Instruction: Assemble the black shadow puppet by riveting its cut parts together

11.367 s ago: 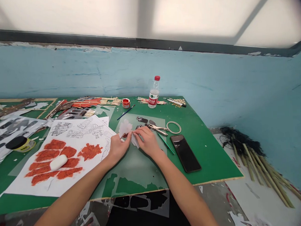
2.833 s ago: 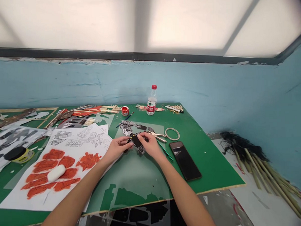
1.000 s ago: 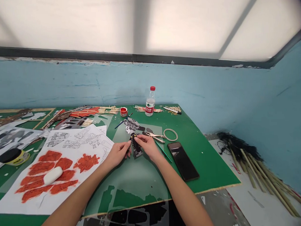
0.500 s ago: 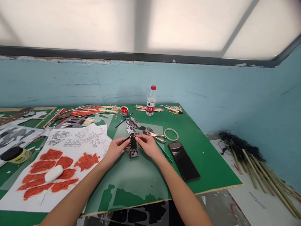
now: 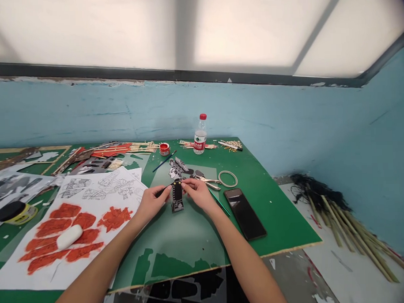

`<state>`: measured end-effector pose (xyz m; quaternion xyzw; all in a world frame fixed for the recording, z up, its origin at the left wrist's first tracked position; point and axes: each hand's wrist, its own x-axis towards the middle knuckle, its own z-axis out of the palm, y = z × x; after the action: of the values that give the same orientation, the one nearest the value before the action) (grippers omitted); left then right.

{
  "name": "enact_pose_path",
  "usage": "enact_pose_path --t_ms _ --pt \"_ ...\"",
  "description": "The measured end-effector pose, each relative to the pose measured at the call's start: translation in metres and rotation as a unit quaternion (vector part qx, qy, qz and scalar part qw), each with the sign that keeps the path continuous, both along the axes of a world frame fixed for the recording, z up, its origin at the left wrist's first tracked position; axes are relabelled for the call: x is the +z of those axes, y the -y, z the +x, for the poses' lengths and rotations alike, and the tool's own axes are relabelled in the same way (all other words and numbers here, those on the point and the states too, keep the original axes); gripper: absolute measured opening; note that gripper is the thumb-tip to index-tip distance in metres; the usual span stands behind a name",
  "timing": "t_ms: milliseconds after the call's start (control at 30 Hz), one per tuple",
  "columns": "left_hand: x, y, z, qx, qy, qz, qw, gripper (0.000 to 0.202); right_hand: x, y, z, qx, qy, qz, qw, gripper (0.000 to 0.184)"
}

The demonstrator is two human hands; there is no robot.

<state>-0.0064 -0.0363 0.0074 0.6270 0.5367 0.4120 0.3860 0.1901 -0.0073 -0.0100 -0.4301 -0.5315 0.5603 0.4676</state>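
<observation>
Between my two hands is a black-and-white shadow puppet figure (image 5: 177,198), its long robed body hanging below my fingers. Two small yellow dots show near its shoulders. The puppet's head (image 5: 174,172), with an ornate headdress, lies above, pointing away from me. My left hand (image 5: 154,200) pinches the left side, on a dark arm-like piece. On the right side, my right hand (image 5: 197,192) has its thumb and fingers closed at the shoulder. Just beyond my right hand lies a metal hole punch (image 5: 209,181), and a green pencil (image 5: 219,202) lies beside my wrist.
A phone (image 5: 245,213) and a tape roll (image 5: 227,179) lie to the right. Farther back stand a water bottle (image 5: 200,136) and a red paint jar (image 5: 164,149), near a paintbrush (image 5: 165,161). At left, a white oval object (image 5: 69,237) rests on red-painted paper (image 5: 14,275) near a black-lidded jar (image 5: 17,212).
The view has shifted slightly. The puppet's body has turned a little between my hands, and my left fingers have shifted on its side piece. Both hands keep their hold.
</observation>
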Motion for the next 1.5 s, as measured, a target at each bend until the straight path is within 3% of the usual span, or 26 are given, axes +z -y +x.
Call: enact_pose_path --t_ms 67,233,433,533,633,733,867,1167,1367,1500 --pt "0.001 0.001 0.0 -0.014 -0.038 0.02 0.999 0.055 0.0 0.0 -0.001 -0.002 -0.005 0.0 1.0 0.036" --pt "-0.005 0.001 0.0 -0.07 -0.036 -0.017 0.997 0.057 0.0 0.0 0.0 -0.011 -0.004 0.007 1.0 0.034" --pt "-0.011 -0.005 -0.01 -0.028 -0.111 -0.002 0.993 0.061 0.0 -0.002 0.002 -0.018 -0.008 -0.005 1.0 0.037" --pt "-0.009 -0.01 -0.012 0.0 -0.022 -0.009 1.0 0.055 -0.001 0.0 0.0 -0.006 -0.018 -0.028 0.999 0.038" --pt "-0.01 -0.013 -0.011 -0.032 0.109 -0.072 0.991 0.048 -0.003 0.004 -0.005 0.004 -0.008 -0.03 1.0 0.037" --pt "-0.014 -0.014 -0.008 -0.041 0.18 -0.116 0.976 0.045 -0.003 0.006 -0.008 0.007 0.028 0.007 1.0 0.034" --pt "-0.015 -0.012 -0.006 -0.026 0.218 -0.146 0.965 0.044 0.0 0.003 -0.002 -0.003 0.092 0.049 0.995 0.038" --pt "-0.011 -0.008 0.003 -0.03 0.312 -0.164 0.935 0.044 -0.006 -0.001 0.003 0.054 0.022 -0.041 0.997 0.043" --pt "-0.013 -0.009 0.002 -0.031 0.32 -0.184 0.929 0.039 -0.001 0.0 0.006 0.04 0.091 0.033 0.995 0.035" --pt "-0.01 -0.008 0.004 -0.038 0.305 -0.19 0.933 0.042 0.0 -0.001 0.007 0.044 0.078 0.032 0.996 0.035"
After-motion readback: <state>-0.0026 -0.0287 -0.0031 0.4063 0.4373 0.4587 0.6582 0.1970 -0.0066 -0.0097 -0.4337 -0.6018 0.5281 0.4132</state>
